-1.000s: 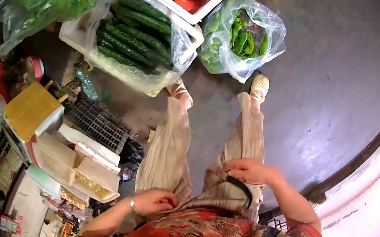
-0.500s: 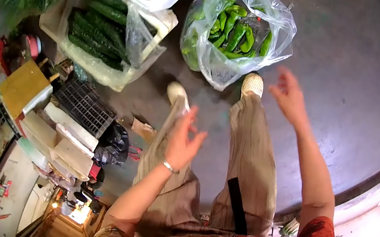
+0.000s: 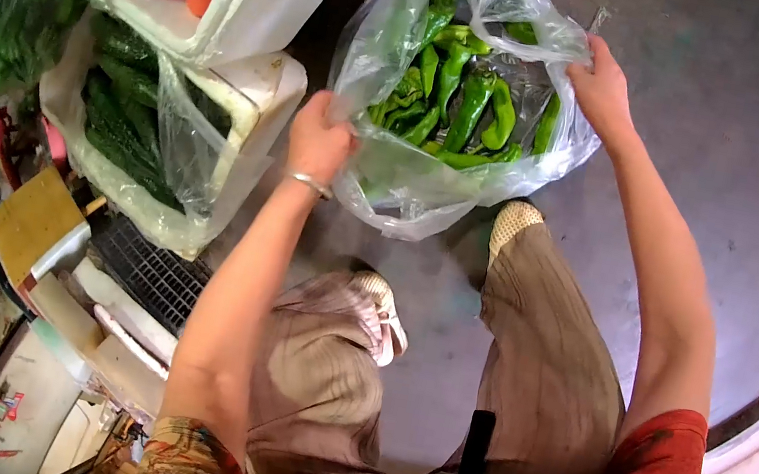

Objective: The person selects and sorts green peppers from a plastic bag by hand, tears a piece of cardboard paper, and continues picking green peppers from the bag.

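Note:
A clear plastic bag (image 3: 429, 185) with its mouth wide apart stands on the floor in front of me. Long green peppers (image 3: 472, 106) lie inside it, several of them, mostly toward the middle and left. On the left side of the bag, my left hand (image 3: 320, 137) is closed round the plastic rim, a bracelet on its wrist. At the upper right, my right hand (image 3: 601, 85) grips the opposite edge, with its fingers partly hidden behind the plastic.
A white foam box of tomatoes (image 3: 238, 4) sits at upper left, overlapping a box of cucumbers (image 3: 266, 100). Below them are a black plastic crate (image 3: 145, 272) and a yellowish board (image 3: 43, 213). My shoe (image 3: 514, 225) is close under the bag.
Both hands have reached forward from empty air and taken hold of the bag's rim on opposite sides. My body has bent closer to the bag, and my legs have shifted.

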### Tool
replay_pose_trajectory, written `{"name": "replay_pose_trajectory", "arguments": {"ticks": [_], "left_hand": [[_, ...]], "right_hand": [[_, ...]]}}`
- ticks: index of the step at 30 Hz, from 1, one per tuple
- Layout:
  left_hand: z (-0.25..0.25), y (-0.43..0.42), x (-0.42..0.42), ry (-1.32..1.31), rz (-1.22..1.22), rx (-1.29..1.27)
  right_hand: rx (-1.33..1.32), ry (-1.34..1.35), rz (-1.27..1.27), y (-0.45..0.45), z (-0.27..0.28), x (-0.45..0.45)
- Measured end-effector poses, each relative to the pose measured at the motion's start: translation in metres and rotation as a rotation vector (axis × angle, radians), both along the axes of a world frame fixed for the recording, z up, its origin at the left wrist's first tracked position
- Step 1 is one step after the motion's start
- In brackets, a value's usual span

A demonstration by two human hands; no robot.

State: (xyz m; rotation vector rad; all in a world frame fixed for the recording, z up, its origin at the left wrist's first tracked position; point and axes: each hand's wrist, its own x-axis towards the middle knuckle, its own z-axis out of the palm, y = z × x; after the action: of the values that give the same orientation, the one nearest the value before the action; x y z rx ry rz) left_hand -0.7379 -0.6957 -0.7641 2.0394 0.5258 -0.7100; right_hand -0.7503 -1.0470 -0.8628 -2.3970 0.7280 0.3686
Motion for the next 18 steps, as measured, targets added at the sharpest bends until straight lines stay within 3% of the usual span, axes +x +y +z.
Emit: {"name": "replay_pose_trajectory", "arguments": {"ticks": [2, 6, 10, 12, 14, 16, 17, 18], "left_hand": [[0.0, 0.005, 0.002, 0.11, 0.136, -0.24], [0.035, -0.016, 0.004, 0.127, 0.118, -0.305], [0.062, -0.046, 0.006, 0.119, 0.139, -0.479], [0.073, -0.053, 0.007, 0.069, 0.074, -0.782], [0.1, -0.058, -0.01, 0.051, 0.029, -0.796], [0.12, -0.056, -0.025, 0.02, -0.076, -1.115], [0.13, -0.053, -0.024, -0.027, 0.001, -1.082], [0.117, -0.043, -0.012, -0.139, -0.123, -1.124]], "right_hand": [[0.837, -0.051, -0.221, -0.017, -0.016, -0.002], [1.247, -0.124, -0.55, -0.024, 0.045, -0.002], [1.434, -0.136, -0.583, -0.047, 0.089, -0.009], [1.385, -0.159, -0.603, -0.046, 0.109, -0.017], [1.441, -0.102, -0.525, -0.042, 0.124, -0.029], [1.385, -0.102, -0.491, -0.033, 0.154, -0.041], [1.485, -0.154, -0.525, -0.033, 0.16, -0.048], [1.586, -0.206, -0.56, -0.032, 0.165, -0.056]]}}
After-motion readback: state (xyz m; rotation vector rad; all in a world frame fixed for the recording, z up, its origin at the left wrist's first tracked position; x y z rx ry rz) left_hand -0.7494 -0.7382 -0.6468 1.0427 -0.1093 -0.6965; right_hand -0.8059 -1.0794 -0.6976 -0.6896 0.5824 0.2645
